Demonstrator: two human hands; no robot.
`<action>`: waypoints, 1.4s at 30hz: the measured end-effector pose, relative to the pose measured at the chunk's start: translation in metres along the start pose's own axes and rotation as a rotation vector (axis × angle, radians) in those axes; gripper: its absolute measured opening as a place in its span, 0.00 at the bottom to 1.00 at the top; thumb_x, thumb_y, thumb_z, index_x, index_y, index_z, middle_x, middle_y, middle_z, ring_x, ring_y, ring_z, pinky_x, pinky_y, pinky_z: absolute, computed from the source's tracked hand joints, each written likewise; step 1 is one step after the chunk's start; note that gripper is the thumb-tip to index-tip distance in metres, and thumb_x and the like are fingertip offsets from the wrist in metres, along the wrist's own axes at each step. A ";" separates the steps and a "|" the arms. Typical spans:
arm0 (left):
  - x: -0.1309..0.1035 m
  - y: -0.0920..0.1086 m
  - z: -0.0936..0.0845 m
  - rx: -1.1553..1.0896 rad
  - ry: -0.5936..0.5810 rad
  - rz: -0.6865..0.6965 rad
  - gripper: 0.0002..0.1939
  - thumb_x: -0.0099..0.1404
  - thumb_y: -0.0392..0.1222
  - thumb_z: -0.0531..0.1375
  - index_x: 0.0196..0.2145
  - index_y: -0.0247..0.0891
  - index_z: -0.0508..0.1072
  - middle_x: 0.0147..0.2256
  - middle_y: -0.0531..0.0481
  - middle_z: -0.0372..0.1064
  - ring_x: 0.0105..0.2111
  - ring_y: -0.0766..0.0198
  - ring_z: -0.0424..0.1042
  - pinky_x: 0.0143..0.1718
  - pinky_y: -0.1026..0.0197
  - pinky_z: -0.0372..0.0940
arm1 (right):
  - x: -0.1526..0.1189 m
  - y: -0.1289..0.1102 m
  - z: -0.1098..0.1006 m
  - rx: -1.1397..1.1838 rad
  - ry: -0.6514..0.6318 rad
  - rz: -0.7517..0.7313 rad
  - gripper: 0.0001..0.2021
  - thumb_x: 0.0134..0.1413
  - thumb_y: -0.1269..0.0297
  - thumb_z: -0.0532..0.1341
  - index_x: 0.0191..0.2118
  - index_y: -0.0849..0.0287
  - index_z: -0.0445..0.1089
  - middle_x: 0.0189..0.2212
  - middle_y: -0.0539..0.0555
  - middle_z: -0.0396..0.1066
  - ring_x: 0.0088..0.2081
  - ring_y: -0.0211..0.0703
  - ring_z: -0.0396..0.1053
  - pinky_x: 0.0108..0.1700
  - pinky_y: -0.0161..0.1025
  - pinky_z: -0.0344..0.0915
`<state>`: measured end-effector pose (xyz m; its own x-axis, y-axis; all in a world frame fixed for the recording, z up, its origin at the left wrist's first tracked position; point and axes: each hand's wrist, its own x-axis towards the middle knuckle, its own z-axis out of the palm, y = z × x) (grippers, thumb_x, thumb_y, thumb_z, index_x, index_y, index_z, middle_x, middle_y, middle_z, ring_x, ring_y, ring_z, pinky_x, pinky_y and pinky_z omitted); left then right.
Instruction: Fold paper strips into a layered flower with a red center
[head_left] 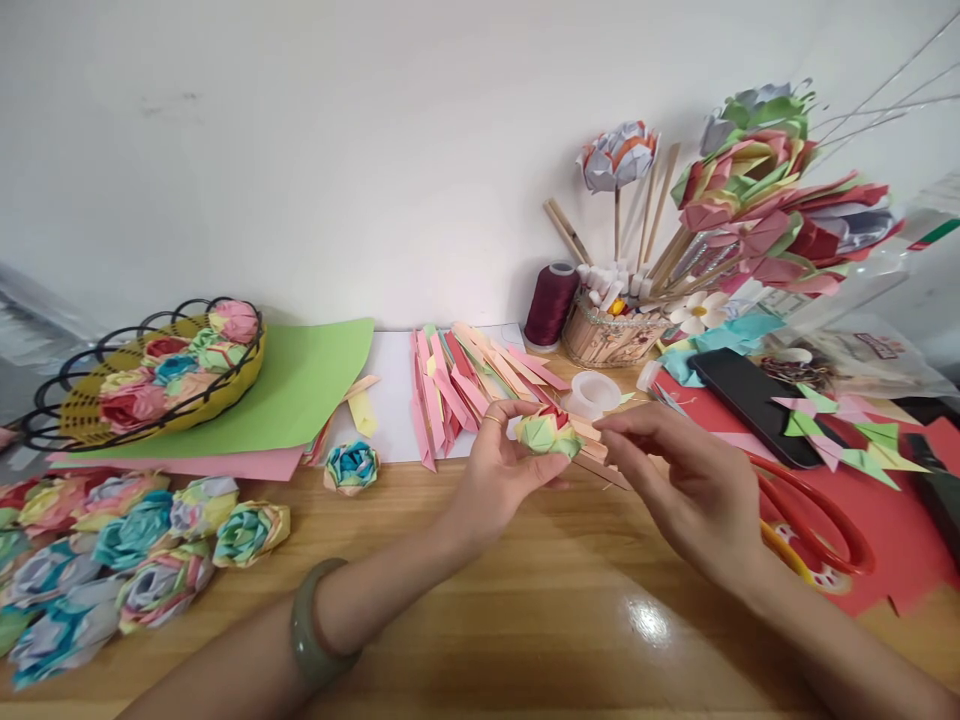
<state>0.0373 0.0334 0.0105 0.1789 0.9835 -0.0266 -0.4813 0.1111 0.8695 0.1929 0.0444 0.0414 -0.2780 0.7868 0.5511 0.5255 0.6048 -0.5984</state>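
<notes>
My left hand (pixel 504 462) holds a small folded paper flower (pixel 546 434), light green outside with yellow and red at its centre, between thumb and fingers. Just to the right of the flower is my right hand (pixel 679 470), its thumb and fingertips brought together in a pinch. Whatever lies in that pinch, perhaps something thin, is too small to make out. Behind the hands lies a pile of folded paper strips (pixel 450 385), mostly pink, beside a white roll of tape (pixel 594 393). A blue and cream paper flower (pixel 352 467) rests on the table left of my left hand.
Several finished paper flowers (pixel 154 545) cover the table's left side, below a yellow basket (pixel 82 415) of more flowers on green paper (pixel 322 385). Maroon thread (pixel 553 308) and a stick-filled wooden holder (pixel 615 335) stand behind. At right lie a phone (pixel 754 405) and red-handled scissors (pixel 855 545).
</notes>
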 end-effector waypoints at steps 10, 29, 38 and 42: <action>0.000 0.001 -0.002 0.051 -0.054 0.013 0.19 0.52 0.36 0.63 0.38 0.42 0.57 0.37 0.52 0.65 0.34 0.68 0.67 0.28 0.67 0.68 | 0.008 0.010 0.000 0.376 -0.376 0.272 0.08 0.53 0.60 0.57 0.29 0.59 0.65 0.25 0.49 0.65 0.27 0.36 0.63 0.27 0.33 0.61; 0.004 0.000 -0.007 0.338 -0.070 0.161 0.19 0.51 0.35 0.63 0.38 0.42 0.59 0.44 0.51 0.54 0.41 0.66 0.62 0.36 0.64 0.63 | 0.007 0.009 -0.007 0.050 -0.377 0.092 0.04 0.53 0.67 0.57 0.30 0.58 0.66 0.25 0.50 0.68 0.27 0.37 0.64 0.28 0.34 0.60; 0.004 -0.003 -0.009 0.406 -0.013 0.188 0.18 0.51 0.33 0.62 0.38 0.41 0.60 0.43 0.50 0.55 0.43 0.63 0.61 0.41 0.62 0.61 | 0.006 0.007 -0.004 -0.022 -0.357 0.086 0.05 0.53 0.68 0.55 0.30 0.58 0.67 0.26 0.50 0.71 0.28 0.38 0.67 0.28 0.34 0.62; 0.005 -0.002 -0.010 0.409 -0.001 0.164 0.18 0.51 0.33 0.62 0.38 0.41 0.60 0.43 0.50 0.56 0.42 0.64 0.62 0.41 0.61 0.61 | 0.004 0.010 -0.002 -0.046 -0.373 0.058 0.06 0.55 0.71 0.53 0.33 0.58 0.67 0.28 0.51 0.71 0.30 0.38 0.67 0.31 0.34 0.63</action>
<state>0.0309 0.0391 0.0036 0.1294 0.9833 0.1279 -0.1240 -0.1120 0.9859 0.1990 0.0534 0.0389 -0.5162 0.8152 0.2626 0.5818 0.5588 -0.5910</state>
